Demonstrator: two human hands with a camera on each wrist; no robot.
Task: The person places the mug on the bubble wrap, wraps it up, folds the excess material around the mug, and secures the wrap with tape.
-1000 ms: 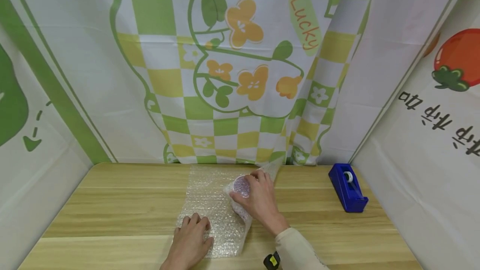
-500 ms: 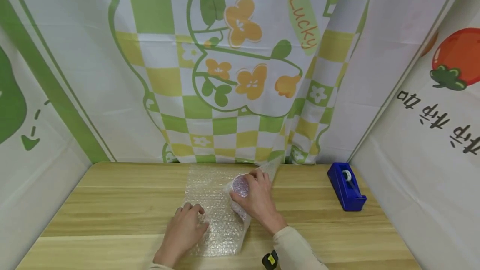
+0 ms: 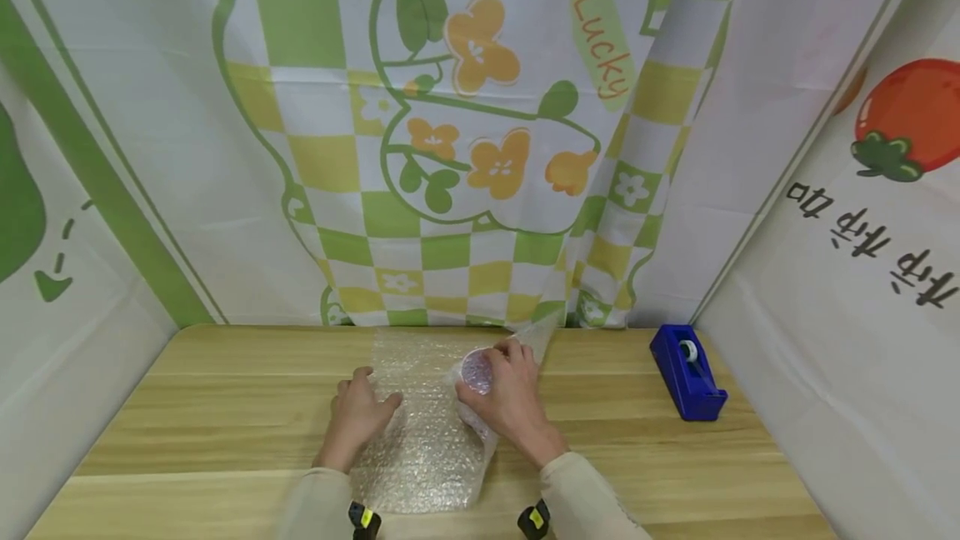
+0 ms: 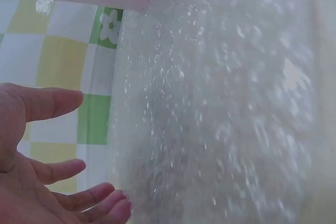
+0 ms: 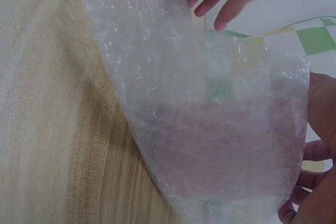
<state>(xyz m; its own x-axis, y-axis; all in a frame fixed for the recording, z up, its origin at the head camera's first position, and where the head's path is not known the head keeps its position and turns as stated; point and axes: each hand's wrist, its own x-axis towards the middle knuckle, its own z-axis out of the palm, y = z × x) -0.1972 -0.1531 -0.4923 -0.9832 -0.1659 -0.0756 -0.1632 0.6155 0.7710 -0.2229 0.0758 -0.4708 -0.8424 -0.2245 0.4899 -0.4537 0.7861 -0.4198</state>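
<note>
A sheet of clear bubble wrap (image 3: 427, 457) lies on the wooden table, with part of it folded up around a pinkish cylinder (image 3: 476, 371) with a pale round rim. My right hand (image 3: 513, 394) grips this cylinder through the wrap, thumb on the near side and fingers behind. In the right wrist view the pink body shows blurred through the bubbles, and my right hand (image 5: 317, 182) is at its edge. My left hand (image 3: 355, 415) is at the sheet's left edge, thumb and fingers spread. The left wrist view shows nothing between those fingers.
A blue tape dispenser (image 3: 686, 373) with a roll of tape stands at the table's right side. A green and yellow checked curtain (image 3: 450, 252) hangs behind the table's back edge. A corner of the bubble wrap reaches up against that curtain.
My left hand has lifted off the bubble wrap's near left part and moved forward and left to its edge, its fingers spreading. My right hand keeps its grip on the pinkish cylinder.
</note>
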